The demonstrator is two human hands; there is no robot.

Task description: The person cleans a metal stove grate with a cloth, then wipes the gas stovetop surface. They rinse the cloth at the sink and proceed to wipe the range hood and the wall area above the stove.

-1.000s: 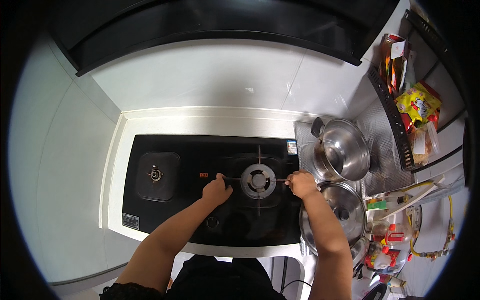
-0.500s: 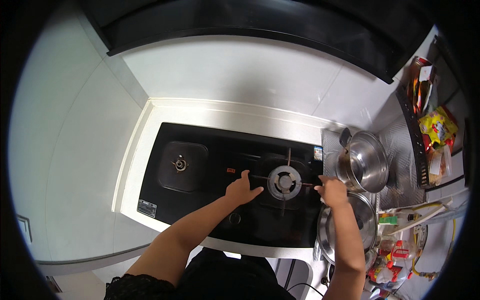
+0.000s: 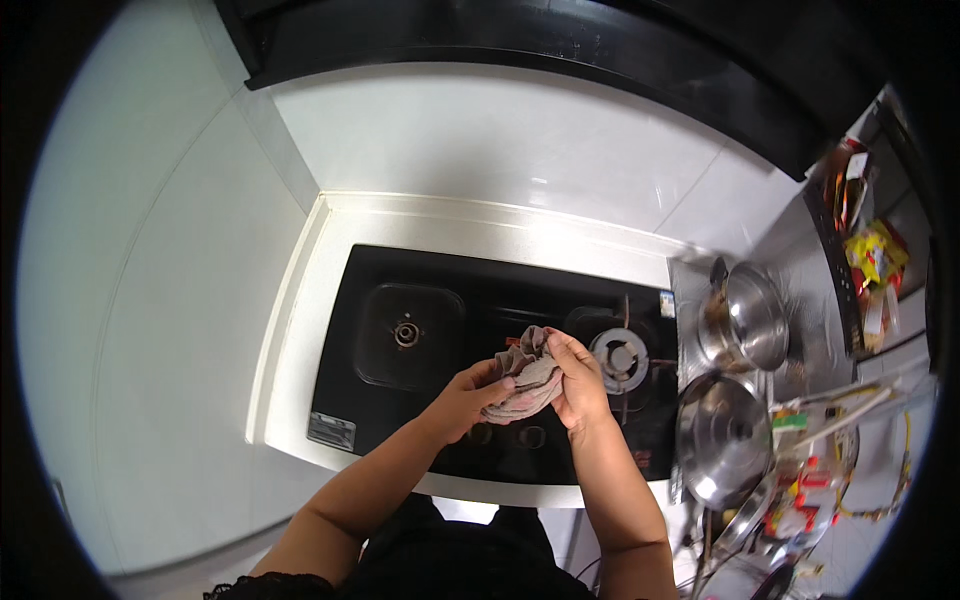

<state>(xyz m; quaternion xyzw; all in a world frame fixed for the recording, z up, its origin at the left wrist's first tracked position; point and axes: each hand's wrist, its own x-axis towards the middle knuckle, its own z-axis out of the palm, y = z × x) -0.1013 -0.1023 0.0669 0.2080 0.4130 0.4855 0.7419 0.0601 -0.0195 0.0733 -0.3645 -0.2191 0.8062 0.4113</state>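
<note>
A crumpled cloth (image 3: 528, 392), greyish with pinkish patches, is held up over the front middle of a black gas cooktop (image 3: 560, 462). My left hand (image 3: 462, 402) grips its left side, thumb on top. On the other side my right hand (image 3: 578, 380) has its fingers wrapped round the cloth's edge. Just beyond the right hand is the right burner (image 3: 620, 361), with a grey ring and a pan support round it. The left burner (image 3: 406, 334) shows a bare brass-coloured centre in a dark square recess. Two knobs are partly visible under my hands.
Right of the cooktop stand a steel pot (image 3: 755, 318) and, nearer, a round steel lid or pan (image 3: 722, 440). Food packets (image 3: 876, 255) fill a black rack at far right. Bottles (image 3: 805, 490) crowd below it. A black range hood (image 3: 520, 40) overhangs the back.
Both hands have left the right burner's sides and come together over the cooktop's front middle. The cloth now shows between them. The view has shifted slightly.
</note>
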